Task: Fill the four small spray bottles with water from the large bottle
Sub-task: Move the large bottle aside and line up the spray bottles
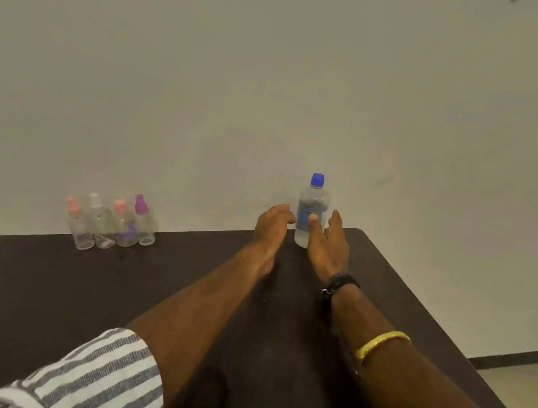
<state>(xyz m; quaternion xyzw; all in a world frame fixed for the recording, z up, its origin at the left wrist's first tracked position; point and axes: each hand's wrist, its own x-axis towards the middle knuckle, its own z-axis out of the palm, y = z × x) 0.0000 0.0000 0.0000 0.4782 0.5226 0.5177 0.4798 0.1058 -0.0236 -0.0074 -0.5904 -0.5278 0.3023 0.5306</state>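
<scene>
The large clear water bottle [312, 206] with a blue cap stands upright at the far edge of the dark table [40, 292], capped. My left hand [271, 226] hovers just left of it, fingers loosely curved and holding nothing. My right hand [329, 245] is spread open around the bottle's lower right side, the thumb lying across its front. Several small clear spray bottles [111, 223] stand in a row at the far left by the wall, with pink, white, orange and purple tops in place.
A plain wall rises right behind the table's far edge. The table's right edge [449, 336] runs diagonally down to the right, with light floor beyond it. Striped sleeves cover both of my upper arms at the bottom of the view.
</scene>
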